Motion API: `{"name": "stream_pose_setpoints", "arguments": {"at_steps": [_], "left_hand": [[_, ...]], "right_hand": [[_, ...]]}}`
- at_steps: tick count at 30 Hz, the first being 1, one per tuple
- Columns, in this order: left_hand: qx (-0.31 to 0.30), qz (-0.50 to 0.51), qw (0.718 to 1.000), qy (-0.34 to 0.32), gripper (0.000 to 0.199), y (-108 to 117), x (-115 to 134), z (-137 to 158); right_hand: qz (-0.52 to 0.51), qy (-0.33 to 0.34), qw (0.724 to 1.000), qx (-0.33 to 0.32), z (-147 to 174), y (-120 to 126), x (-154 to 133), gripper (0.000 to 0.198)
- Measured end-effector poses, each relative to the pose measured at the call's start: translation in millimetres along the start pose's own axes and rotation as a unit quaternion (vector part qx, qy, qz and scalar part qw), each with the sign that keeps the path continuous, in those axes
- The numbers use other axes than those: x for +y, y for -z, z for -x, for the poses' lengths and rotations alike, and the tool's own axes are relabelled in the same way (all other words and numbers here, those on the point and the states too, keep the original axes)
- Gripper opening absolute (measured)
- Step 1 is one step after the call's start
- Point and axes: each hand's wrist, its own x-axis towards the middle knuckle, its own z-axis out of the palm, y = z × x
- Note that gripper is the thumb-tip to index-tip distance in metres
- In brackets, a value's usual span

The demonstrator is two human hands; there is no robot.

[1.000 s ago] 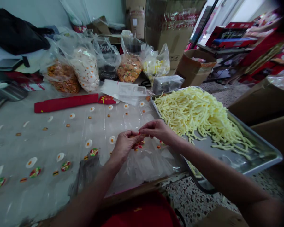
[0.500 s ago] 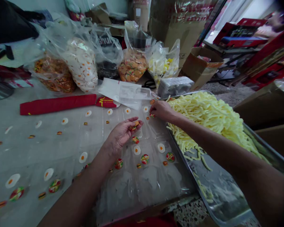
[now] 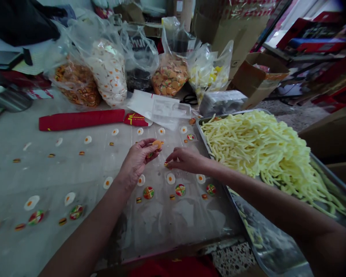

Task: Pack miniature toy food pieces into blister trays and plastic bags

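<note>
My left hand [image 3: 137, 159] is closed around a few small round pieces. An orange-brown disc [image 3: 157, 144] shows between its thumb and fingers, with a red and green edge below it. My right hand [image 3: 186, 159] is just to the right, its fingertips pinched on a small round patterned piece [image 3: 166, 164] low over the clear plastic trays, mostly hidden by the fingers. Around the hands, the trays [image 3: 155, 227] hold little fried-egg pieces [image 3: 170, 178], round red-green-white pieces [image 3: 180, 189] and tiny burger pieces [image 3: 172, 197].
A metal tray [image 3: 248, 238] heaped with pale yellow fry-like strips [image 3: 256, 146] stands at the right. Clear bags of small pieces [image 3: 170, 75] line the back. A red flat strip [image 3: 83, 119], white card [image 3: 141, 102] and cardboard box [image 3: 258, 79] lie beyond the trays.
My right hand has moved left and nearer, from the far right compartment to beside my left hand. A round patterned piece now shows where it was. The view has shifted slightly.
</note>
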Motion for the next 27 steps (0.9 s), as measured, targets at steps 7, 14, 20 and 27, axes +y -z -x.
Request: {"name": "stream_pose_setpoints", "arguments": {"at_steps": [7,14,20,27], "left_hand": [[-0.005,-0.156,0.988,-0.001,0.026,-3,5,24],[-0.124,-0.188,0.974,0.032,0.02,-21,2,14],[-0.073,-0.148,0.985,0.042,0.015,-28,8,0],[-0.032,-0.118,0.992,-0.018,0.033,-1,18,-6]], "right_hand": [[-0.32,-0.054,0.946,-0.015,-8,0,19,0.022],[-0.391,-0.057,0.915,0.083,-23,27,18,0.037],[-0.221,-0.101,0.945,0.218,-55,23,35,0.023],[0.101,-0.125,0.969,0.188,-78,30,33,0.008]]}}
